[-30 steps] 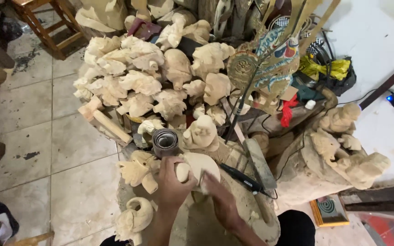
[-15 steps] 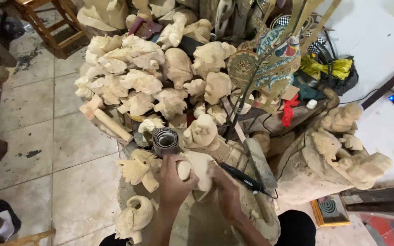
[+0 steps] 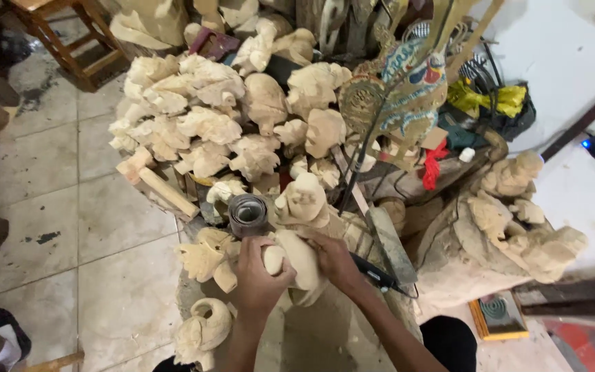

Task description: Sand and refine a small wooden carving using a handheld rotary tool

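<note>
"What sort of place was it?"

"A wood carver's workshop. Unpainted carved wooden figures (image 3: 208,124) were heaped on a tiled floor (image 3: 49,172), with rough offcuts (image 3: 166,193), a painted shadow puppet (image 3: 408,89) and a wooden stool (image 3: 70,34)."

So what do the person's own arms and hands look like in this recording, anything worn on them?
Both are bare. The left hand and the right hand show no gloves, and no rings or bands can be made out. The forearms run down to the bottom edge of the picture with no sleeve, watch or bracelet in view. No markings can be made out on them.
</note>
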